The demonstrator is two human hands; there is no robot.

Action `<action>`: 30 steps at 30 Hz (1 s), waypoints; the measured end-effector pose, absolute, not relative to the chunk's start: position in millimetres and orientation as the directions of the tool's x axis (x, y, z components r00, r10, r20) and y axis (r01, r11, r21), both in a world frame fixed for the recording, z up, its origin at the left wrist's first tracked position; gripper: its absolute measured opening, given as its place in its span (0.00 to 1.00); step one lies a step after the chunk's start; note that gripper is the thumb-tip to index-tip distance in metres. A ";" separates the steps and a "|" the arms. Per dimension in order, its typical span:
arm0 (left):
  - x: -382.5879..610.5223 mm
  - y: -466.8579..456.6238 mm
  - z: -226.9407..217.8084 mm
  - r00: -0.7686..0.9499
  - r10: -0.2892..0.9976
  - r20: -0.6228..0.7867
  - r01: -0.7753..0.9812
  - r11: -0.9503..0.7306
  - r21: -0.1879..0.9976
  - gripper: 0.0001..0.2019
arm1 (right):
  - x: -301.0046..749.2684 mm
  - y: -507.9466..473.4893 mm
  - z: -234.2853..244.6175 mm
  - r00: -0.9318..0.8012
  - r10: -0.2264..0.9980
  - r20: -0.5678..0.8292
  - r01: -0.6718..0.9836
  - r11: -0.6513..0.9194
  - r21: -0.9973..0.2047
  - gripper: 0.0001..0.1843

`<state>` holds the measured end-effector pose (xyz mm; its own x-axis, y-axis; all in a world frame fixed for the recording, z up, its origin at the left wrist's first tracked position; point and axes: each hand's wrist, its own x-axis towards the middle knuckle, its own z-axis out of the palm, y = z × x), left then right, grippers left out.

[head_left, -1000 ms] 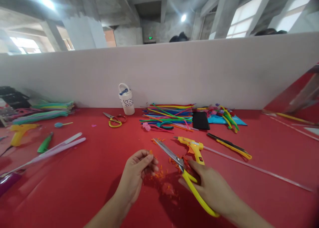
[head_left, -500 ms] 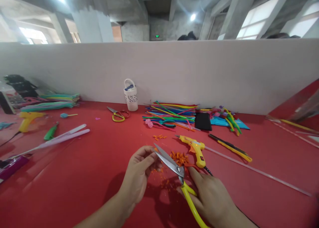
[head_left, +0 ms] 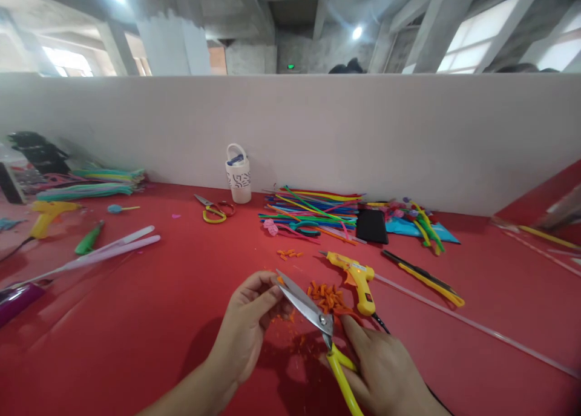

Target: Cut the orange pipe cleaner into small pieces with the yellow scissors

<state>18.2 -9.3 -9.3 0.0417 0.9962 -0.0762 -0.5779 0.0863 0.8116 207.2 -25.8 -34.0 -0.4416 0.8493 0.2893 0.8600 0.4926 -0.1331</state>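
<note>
Right hand (head_left: 385, 367) grips silver-bladed scissors with yellow and red handles (head_left: 323, 321), slightly parted; left hand (head_left: 242, 322) pinches a tiny orange piece (head_left: 280, 280) at the tips. Fingertips (head_left: 274, 292) should sit clear of the blades (head_left: 302, 304). Beyond, loose orange snippets (head_left: 289, 255) dot the red tabletop (head_left: 190, 283).

The held scissors (head_left: 313, 312) have shiny metal blades and smooth plastic handles. The counter (head_left: 181, 295) gleams faintly; the orange bits (head_left: 325, 296) seem fuzzy, though too small for certainty.
</note>
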 end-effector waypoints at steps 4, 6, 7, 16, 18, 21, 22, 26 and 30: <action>11.3 -0.2 -14.0 -0.051 0.996 -0.069 -0.417 0.041 0.908 0.01 | 206.9 -24.7 -28.1 -0.353 0.893 0.281 0.895 0.409 -0.175 0.13; 4.6 7.5 -16.5 -0.138 0.988 -0.067 -0.343 0.015 0.939 0.03 | 208.2 -21.5 -26.6 -0.322 0.896 0.306 0.904 0.387 -0.182 0.12; 0.9 11.7 -17.8 -0.174 0.982 -0.069 -0.328 0.008 0.945 0.06 | 209.3 -19.0 -26.4 -0.315 0.894 0.320 0.905 0.384 -0.183 0.12; -9.6 30.0 -31.4 -0.238 0.967 -0.097 -0.355 0.006 0.935 0.06 | 220.7 1.3 -27.1 -0.286 0.883 0.372 0.920 0.362 -0.150 0.13; -7.0 29.6 -33.9 -0.217 0.971 -0.096 -0.335 0.018 0.942 0.07 | 220.9 2.0 -28.6 -0.322 0.842 0.433 0.915 0.394 -0.088 0.12; -4.7 30.2 -36.2 -0.205 0.976 -0.077 -0.295 0.013 0.956 0.08 | 220.7 4.0 -33.2 -0.335 0.819 0.467 0.910 0.409 -0.064 0.11; -4.6 30.9 -36.7 -0.208 0.976 -0.066 -0.279 0.006 0.960 0.08 | 220.9 5.1 -34.8 -0.329 0.817 0.472 0.912 0.406 -0.066 0.11; -6.6 35.1 -37.9 -0.240 0.971 -0.014 -0.202 -0.035 0.979 0.09 | 223.4 9.9 -39.3 -0.303 0.811 0.500 0.916 0.393 -0.082 0.13; -10.9 38.5 -39.0 -0.273 0.962 0.032 -0.100 -0.061 0.993 0.07 | 226.3 13.4 -41.9 -0.283 0.815 0.506 0.915 0.387 -0.111 0.12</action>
